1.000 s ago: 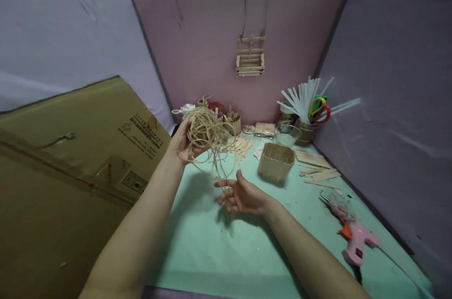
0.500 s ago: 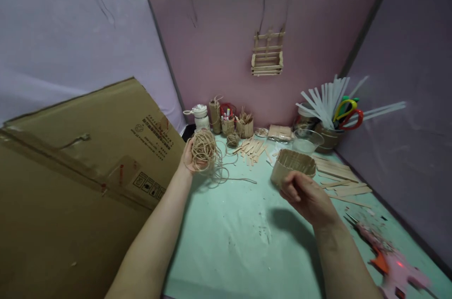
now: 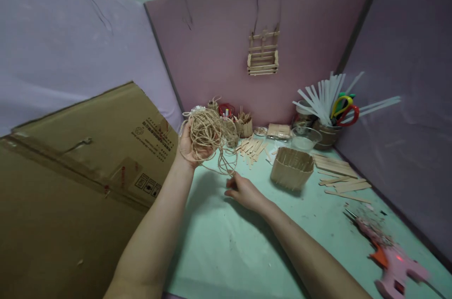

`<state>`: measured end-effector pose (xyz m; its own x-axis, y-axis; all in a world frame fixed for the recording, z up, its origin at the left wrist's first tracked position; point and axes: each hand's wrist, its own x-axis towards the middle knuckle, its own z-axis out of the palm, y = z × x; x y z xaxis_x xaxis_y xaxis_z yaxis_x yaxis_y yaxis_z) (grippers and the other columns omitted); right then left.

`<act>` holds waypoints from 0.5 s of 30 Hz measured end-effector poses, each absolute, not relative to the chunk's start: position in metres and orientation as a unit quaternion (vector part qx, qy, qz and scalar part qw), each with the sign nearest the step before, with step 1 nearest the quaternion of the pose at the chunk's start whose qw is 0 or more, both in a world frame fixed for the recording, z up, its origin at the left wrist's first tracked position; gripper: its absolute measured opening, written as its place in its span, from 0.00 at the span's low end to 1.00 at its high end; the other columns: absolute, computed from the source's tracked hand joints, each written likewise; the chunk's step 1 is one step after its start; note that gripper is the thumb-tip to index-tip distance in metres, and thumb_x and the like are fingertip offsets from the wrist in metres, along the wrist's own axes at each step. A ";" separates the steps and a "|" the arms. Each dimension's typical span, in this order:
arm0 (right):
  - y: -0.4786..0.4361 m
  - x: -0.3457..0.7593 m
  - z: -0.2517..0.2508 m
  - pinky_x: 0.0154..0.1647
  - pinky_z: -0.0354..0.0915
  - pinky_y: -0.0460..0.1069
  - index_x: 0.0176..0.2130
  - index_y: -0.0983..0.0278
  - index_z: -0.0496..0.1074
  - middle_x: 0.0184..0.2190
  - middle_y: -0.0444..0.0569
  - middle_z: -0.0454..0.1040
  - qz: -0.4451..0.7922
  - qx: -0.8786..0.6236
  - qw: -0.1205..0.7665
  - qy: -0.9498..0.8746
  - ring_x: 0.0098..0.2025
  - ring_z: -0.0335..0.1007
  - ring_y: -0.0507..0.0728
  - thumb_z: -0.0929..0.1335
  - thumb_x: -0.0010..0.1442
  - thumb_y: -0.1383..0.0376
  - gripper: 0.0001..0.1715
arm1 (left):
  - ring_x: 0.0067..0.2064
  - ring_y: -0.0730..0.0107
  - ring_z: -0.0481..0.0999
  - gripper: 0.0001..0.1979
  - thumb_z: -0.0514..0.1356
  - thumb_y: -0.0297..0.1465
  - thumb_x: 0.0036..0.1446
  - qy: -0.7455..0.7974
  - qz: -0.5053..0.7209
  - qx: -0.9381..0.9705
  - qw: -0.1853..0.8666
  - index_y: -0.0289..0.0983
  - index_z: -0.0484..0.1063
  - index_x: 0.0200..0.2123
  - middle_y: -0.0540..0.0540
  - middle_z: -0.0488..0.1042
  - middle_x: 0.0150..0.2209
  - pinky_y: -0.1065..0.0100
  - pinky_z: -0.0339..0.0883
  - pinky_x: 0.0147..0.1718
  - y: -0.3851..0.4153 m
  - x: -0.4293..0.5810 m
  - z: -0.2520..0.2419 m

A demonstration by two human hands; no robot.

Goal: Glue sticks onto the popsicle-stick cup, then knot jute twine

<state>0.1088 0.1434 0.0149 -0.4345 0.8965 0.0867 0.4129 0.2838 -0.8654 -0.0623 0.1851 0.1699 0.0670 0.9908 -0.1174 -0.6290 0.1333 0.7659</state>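
Note:
My left hand is raised above the green table and grips a loose ball of tan twine. Loops of the twine hang down from it. Lower and to the right, my right hand hovers just over the table with its fingers pinched on a hanging strand of the twine. A small basket made of craft sticks stands to the right of my right hand.
A large cardboard sheet leans at the left. Loose craft sticks, small pots, a clear bowl and a cup with white strips and scissors line the back. A pink glue gun lies front right. A stick-built piece hangs on the wall.
My left hand lifted the twine ball up off the table. My right hand moved left from beside the stick basket to the hanging twine strand.

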 end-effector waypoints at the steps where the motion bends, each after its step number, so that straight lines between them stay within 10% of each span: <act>1: 0.141 0.107 0.018 0.42 0.62 0.53 0.49 0.64 0.68 0.34 0.50 0.74 0.428 -0.433 0.285 -0.741 0.38 0.69 0.58 0.67 0.55 0.63 0.21 | 0.42 0.61 0.77 0.21 0.52 0.48 0.58 0.328 0.608 0.263 0.673 0.39 0.73 0.42 0.46 0.78 0.36 0.62 0.73 0.39 0.185 -0.064 0.170; 3: 0.132 0.111 0.029 0.35 0.60 0.49 0.36 0.64 0.72 0.28 0.46 0.70 0.453 -0.421 0.283 -0.733 0.32 0.65 0.54 0.63 0.59 0.62 0.10 | 0.41 0.62 0.78 0.21 0.52 0.47 0.59 0.335 0.626 0.234 0.665 0.39 0.73 0.42 0.46 0.78 0.36 0.63 0.73 0.37 0.189 -0.069 0.167; 8: 0.099 0.160 0.070 0.25 0.50 0.46 0.30 0.63 0.72 0.20 0.41 0.59 0.530 -0.393 0.319 -0.680 0.24 0.53 0.51 0.63 0.61 0.51 0.20 | 0.32 0.63 0.77 0.24 0.48 0.47 0.61 0.381 0.618 0.166 0.667 0.35 0.72 0.45 0.44 0.77 0.31 0.63 0.72 0.30 0.209 -0.084 0.128; 15: 0.062 0.229 0.108 0.23 0.51 0.52 0.24 0.57 0.69 0.17 0.45 0.56 0.469 -0.387 0.616 -0.501 0.20 0.51 0.53 0.64 0.57 0.44 0.22 | 0.30 0.60 0.77 0.24 0.47 0.42 0.61 0.410 0.574 0.077 0.704 0.32 0.70 0.49 0.39 0.76 0.30 0.62 0.71 0.27 0.230 -0.091 0.071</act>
<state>0.2294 0.0623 0.1083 0.0579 0.9652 0.2552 -0.1895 0.2616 -0.9464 -0.0905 0.2302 0.0708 0.0045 0.8720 -0.4895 -0.7449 0.3296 0.5801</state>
